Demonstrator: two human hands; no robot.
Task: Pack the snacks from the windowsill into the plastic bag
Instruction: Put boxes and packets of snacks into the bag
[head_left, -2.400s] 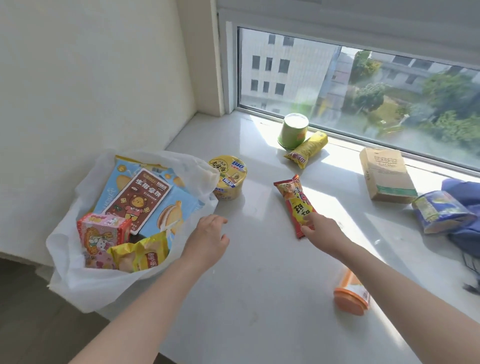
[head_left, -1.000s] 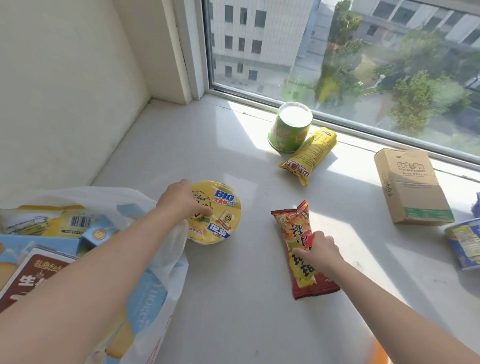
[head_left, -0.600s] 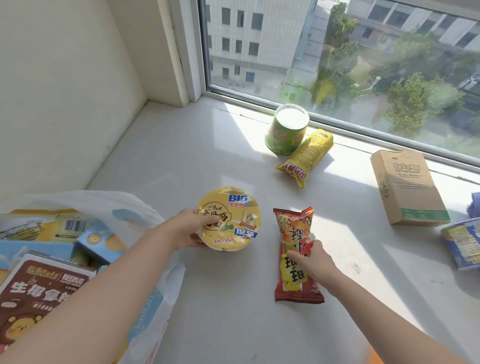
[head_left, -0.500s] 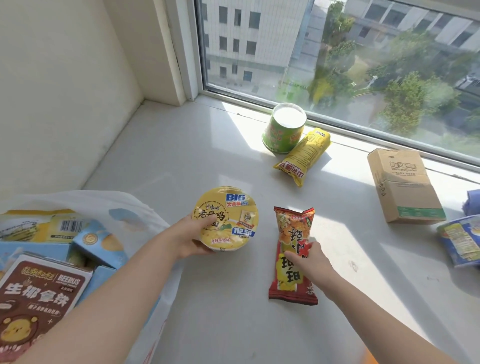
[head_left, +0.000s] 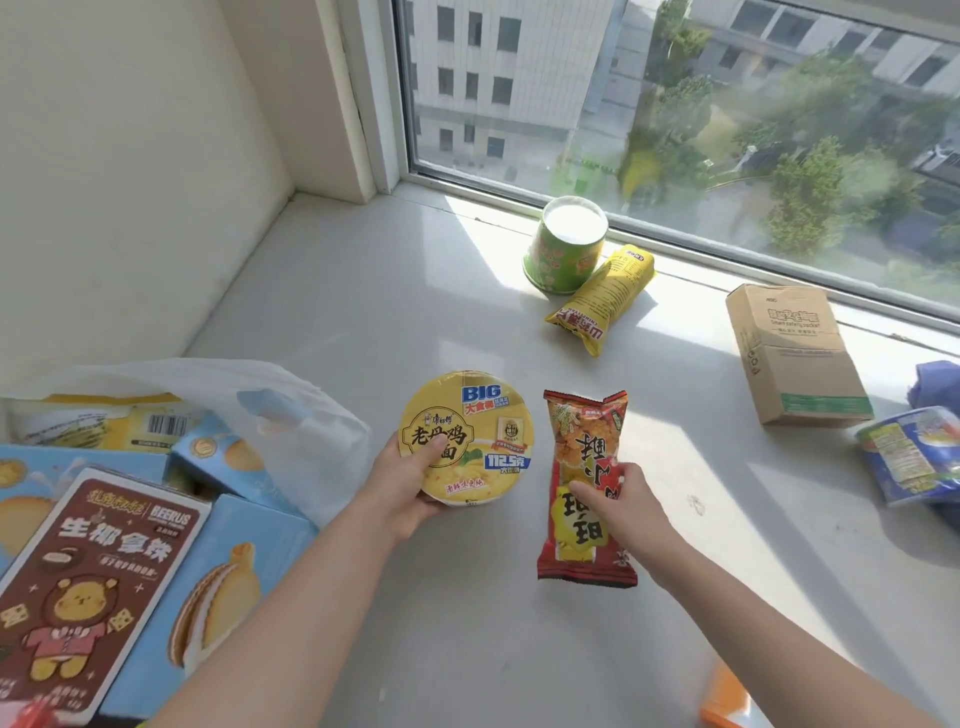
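My left hand (head_left: 402, 491) grips a yellow instant noodle bowl (head_left: 470, 434) by its near edge, lifted and tilted so its lid faces me. My right hand (head_left: 621, 504) holds a red and yellow snack packet (head_left: 584, 452) around its middle, raised off the windowsill (head_left: 363, 312). The white plastic bag (head_left: 291, 415) lies open at the left, holding a brown box (head_left: 88, 582), blue boxes (head_left: 239, 577) and other packs. A green cup (head_left: 566, 249) and a yellow snack pack (head_left: 602, 299) sit by the window.
A brown cardboard box (head_left: 792, 353) lies at the right near the window frame. A blue packet (head_left: 914, 457) and blue cloth (head_left: 935, 379) are at the right edge. An orange object (head_left: 724, 699) shows at the bottom. A wall bounds the sill on the left.
My left hand took hold of the noodle bowl and lifted and tilted it. My right hand picked the red packet up off the sill. The view moved closer.
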